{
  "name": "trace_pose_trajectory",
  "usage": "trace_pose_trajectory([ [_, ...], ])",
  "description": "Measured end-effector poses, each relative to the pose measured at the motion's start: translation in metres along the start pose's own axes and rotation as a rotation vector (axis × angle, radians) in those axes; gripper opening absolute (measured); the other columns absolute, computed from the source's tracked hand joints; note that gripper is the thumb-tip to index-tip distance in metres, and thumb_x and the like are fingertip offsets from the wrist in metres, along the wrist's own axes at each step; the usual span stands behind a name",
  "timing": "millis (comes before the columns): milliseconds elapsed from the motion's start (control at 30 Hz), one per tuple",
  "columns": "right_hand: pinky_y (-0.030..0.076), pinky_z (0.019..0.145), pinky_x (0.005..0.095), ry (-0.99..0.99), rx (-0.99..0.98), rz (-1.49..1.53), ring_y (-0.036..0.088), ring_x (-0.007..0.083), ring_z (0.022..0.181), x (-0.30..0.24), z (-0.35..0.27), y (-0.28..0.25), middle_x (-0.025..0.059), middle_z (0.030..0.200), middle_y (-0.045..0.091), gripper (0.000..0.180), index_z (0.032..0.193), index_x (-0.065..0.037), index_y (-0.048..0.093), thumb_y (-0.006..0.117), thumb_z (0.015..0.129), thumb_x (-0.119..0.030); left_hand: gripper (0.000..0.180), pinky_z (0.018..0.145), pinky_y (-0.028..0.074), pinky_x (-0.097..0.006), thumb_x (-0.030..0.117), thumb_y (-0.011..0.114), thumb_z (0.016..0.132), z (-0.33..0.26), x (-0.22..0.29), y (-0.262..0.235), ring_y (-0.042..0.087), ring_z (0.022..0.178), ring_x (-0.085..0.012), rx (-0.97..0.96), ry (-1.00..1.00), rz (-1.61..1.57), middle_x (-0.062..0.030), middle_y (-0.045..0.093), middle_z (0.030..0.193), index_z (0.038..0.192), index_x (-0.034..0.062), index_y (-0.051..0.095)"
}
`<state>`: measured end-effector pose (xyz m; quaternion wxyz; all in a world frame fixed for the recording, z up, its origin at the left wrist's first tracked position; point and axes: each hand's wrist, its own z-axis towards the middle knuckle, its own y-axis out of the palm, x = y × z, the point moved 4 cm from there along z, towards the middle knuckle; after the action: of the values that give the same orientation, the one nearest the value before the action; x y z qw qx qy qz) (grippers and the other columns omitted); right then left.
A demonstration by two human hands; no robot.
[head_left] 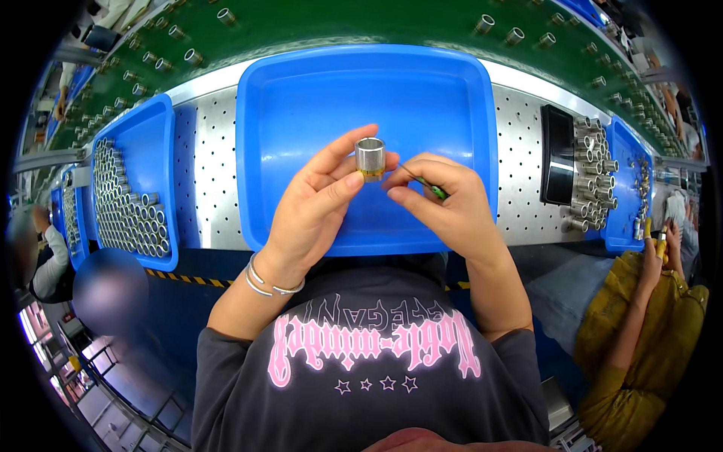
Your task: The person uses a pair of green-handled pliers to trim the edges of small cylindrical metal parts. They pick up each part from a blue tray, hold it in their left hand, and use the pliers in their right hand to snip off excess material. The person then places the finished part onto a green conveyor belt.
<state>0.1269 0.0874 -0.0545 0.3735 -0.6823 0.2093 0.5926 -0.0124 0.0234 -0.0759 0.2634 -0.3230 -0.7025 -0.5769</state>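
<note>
Above the large blue tray (260, 211), my left hand (305, 207) pinches a short metal sleeve (370, 154) between thumb and fingers. The sleeve stands roughly upright, with its open rim at the top and a yellowish band at its lower end. To the right, my right hand (452, 203) is closed around a thin tool with a green and black handle (437, 191). Its slender shaft points toward the sleeve's lower part. Whether the tip touches the sleeve I cannot tell.
On the left, a blue tray (167, 248) holds rows of metal sleeves. A black device (556, 154) and stacked sleeves (593, 177) stand at right. More sleeves ride on a green belt (339, 30) beyond. A co-worker's gloved hand (657, 245) is at far right.
</note>
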Motion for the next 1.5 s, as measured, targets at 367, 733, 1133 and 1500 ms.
trace_pose_trajectory([
  [367,0.031,0.049,0.0173,0.163,0.021,0.175,0.041,0.0019,0.056,0.011,-0.003,-0.004,-0.0024,0.07,0.056,0.009,0.081,-0.001,0.064,0.066,0.076,-0.008,0.05,0.099,0.033,-0.032,0.01,0.055,0.086,0.0,-0.002,-0.001,0.05,0.111,-0.0209,-0.012,-0.01,-0.063,-0.0163,0.056,0.114,0.131,0.0004,0.037],
  [733,0.028,0.048,0.0188,0.04,0.081,0.254,0.036,0.0018,0.054,0.022,-0.003,-0.003,-0.0048,0.067,0.049,0.006,0.077,-0.002,0.061,0.065,0.077,-0.007,0.053,0.099,0.035,-0.035,0.014,0.057,0.085,0.0,-0.002,-0.005,0.051,0.11,-0.0239,-0.003,-0.017,-0.029,-0.0156,0.056,0.113,0.132,0.0015,0.037],
  [1133,0.031,0.05,0.0165,-0.283,0.337,0.15,0.041,0.0016,0.059,-0.004,-0.003,-0.017,0.0017,0.082,0.055,0.008,0.082,0.0,0.055,0.063,0.082,-0.003,0.05,0.099,0.038,-0.037,0.014,0.055,0.086,-0.001,-0.005,-0.003,0.054,0.107,-0.0229,0.051,-0.11,-0.038,-0.0155,0.057,0.112,0.132,0.0015,0.037],
  [1500,0.039,0.051,0.0186,0.014,0.105,0.082,0.052,0.004,0.061,-0.008,0.001,-0.009,0.0036,0.077,0.062,0.011,0.084,-0.002,0.058,0.066,0.079,-0.006,0.045,0.094,0.041,-0.033,0.012,0.055,0.087,-0.001,-0.004,-0.003,0.055,0.104,-0.0215,0.061,-0.111,-0.047,-0.0148,0.057,0.111,0.129,0.0015,0.041],
])
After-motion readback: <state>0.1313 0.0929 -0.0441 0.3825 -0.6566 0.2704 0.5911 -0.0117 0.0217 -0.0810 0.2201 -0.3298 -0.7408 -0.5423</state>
